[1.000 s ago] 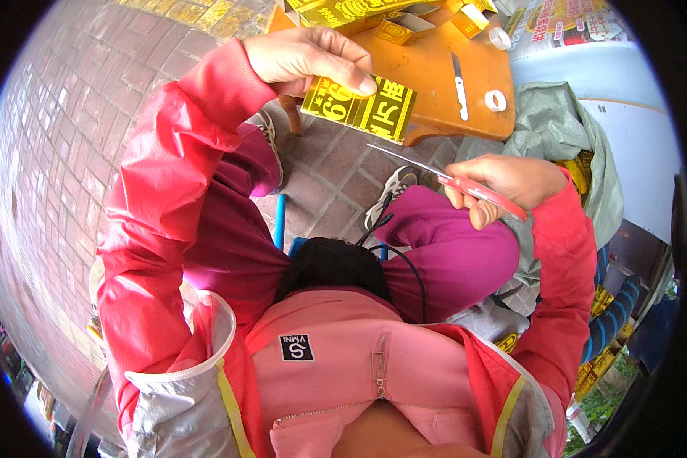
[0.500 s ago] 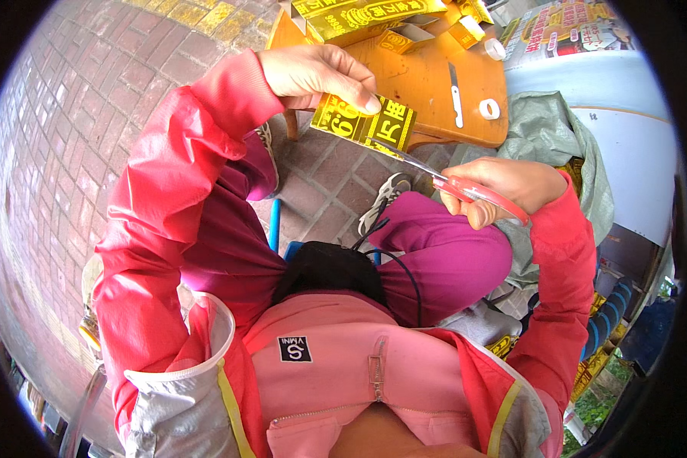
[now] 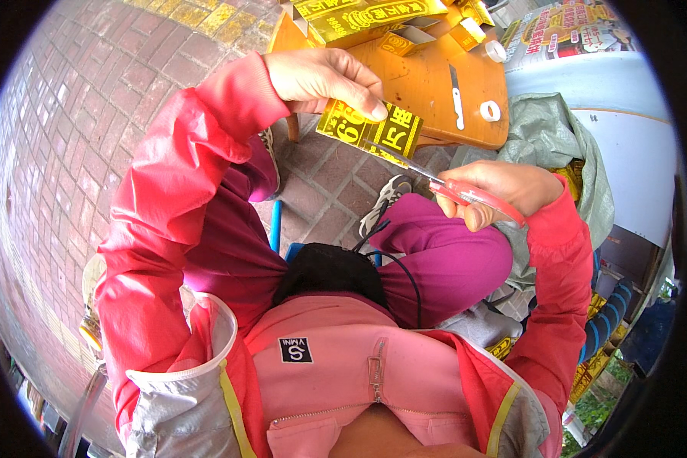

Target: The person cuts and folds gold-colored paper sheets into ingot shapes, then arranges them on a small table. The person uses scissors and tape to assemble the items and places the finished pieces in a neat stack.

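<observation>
My left hand pinches the upper edge of a small yellow-and-black printed piece of card between thumb and fingers. In my right hand is a pair of scissors with red handles, the fingers wrapped round the loops. The blades point left and lie along the lower edge of the card. Whether the blades are parted cannot be made out. Both hands are held in the air, just in front of a wooden stool or chair seat.
On the orange wooden seat lie a white-handled knife, white tape rolls and yellow printed boxes. A grey-green woven sack stands at the right, beside a white panel. Brick paving spreads to the left.
The left hand and the card have shifted slightly right and down. The scissors have moved a little left, so their blades reach slightly further along the card's lower edge.
</observation>
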`<state>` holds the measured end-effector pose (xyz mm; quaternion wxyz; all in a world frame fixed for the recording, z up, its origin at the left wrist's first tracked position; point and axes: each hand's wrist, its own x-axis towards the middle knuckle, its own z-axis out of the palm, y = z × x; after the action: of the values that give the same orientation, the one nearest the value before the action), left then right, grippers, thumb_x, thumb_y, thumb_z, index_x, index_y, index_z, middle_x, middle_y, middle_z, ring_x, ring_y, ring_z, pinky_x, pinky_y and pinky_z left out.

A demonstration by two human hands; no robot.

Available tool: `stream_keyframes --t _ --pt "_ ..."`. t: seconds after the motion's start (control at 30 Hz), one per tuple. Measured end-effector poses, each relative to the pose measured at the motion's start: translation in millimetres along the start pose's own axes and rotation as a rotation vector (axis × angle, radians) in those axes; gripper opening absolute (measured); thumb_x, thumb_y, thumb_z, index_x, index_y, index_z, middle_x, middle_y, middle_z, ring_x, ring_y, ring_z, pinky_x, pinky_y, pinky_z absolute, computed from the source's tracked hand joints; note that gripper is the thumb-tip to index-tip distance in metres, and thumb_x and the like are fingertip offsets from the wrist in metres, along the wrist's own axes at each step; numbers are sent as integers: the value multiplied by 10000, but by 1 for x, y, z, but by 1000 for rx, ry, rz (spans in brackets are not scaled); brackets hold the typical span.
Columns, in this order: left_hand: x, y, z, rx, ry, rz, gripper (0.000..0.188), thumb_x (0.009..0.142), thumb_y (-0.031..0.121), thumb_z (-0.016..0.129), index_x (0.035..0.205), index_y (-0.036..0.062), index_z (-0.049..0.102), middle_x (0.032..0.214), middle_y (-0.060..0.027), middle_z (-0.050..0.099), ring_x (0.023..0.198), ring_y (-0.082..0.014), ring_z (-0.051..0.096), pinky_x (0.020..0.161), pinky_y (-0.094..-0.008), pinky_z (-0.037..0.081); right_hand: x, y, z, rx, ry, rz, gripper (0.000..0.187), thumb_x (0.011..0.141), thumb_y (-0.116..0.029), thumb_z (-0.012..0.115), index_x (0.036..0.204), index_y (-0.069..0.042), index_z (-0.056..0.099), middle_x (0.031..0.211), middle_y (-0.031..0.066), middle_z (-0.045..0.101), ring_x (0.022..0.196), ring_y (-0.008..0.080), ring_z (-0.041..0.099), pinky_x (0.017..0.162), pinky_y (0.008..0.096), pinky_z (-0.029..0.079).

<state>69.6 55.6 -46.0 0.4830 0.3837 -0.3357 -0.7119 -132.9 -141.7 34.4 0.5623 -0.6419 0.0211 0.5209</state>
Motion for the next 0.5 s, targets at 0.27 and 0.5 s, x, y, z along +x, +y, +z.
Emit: stream_keyframes --t 0.27,0.5 --pt "-2 2 1 -61 -25 19 117 849 142 696 844 29 669 812 -1 670 772 -67 631 732 -205 493 -4 0 6 -141 160 -46 302 891 -311 642 868 -20 566 769 12 546 737 93 485 693 279 431" --pt "-1 2 1 -86 -28 25 115 848 148 698 844 37 668 820 -1 671 772 -73 635 724 -213 499 -8 -2 9 -61 212 -92 396 839 -391 710 767 -57 510 719 -31 482 673 58 416 588 247 365"
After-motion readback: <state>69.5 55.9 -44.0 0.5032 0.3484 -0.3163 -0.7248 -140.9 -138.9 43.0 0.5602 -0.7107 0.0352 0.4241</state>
